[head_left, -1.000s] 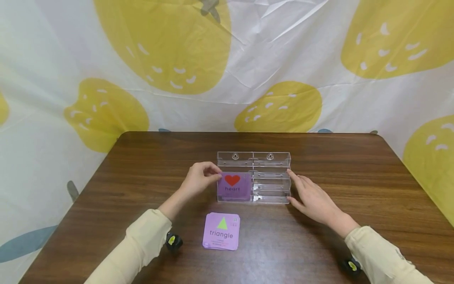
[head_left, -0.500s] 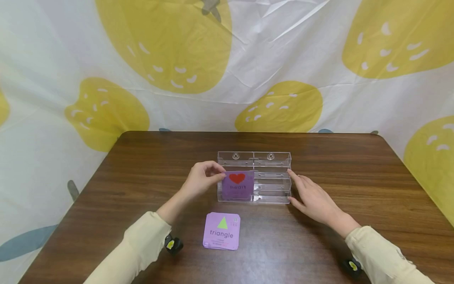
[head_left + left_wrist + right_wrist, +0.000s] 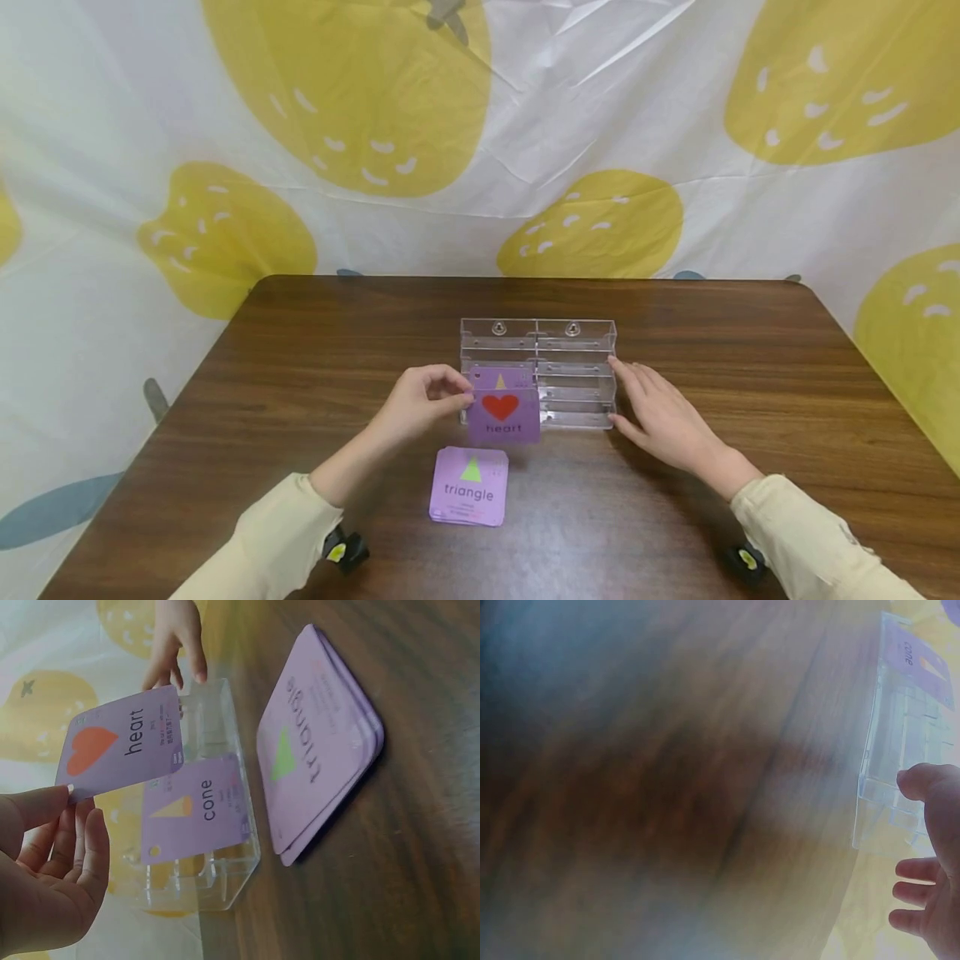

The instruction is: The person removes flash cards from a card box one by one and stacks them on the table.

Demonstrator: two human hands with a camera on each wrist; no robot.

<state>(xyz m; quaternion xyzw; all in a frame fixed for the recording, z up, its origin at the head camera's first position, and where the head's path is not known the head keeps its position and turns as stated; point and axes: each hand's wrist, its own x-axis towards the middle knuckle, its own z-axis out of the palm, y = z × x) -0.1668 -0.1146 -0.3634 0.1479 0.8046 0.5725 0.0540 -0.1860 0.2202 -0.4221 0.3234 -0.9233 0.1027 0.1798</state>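
Note:
Between thumb and fingertips my left hand (image 3: pixel 420 404) pinches the corner of a purple heart card (image 3: pixel 504 415). The card is clear of the clear acrylic rack (image 3: pixel 573 421), in front of its lower left part. Behind it, a purple cone card (image 3: pixel 196 814) stands in the rack's front left slot, partly covered by the heart card in the head view. My right hand (image 3: pixel 663 417) rests at the rack's right side, fingers extended, thumb near the front corner and fingertips further up the edge.
A stack of purple cards (image 3: pixel 468 487) topped by a triangle card lies in front of the rack on the brown wooden table (image 3: pixel 315 333). A white curtain (image 3: pixel 420 242) with yellow fruit prints hangs behind the table.
My left hand has pulled the heart card out of the front left slot toward me and lower in view, uncovering the cone card. My right hand has stayed at the rack's side.

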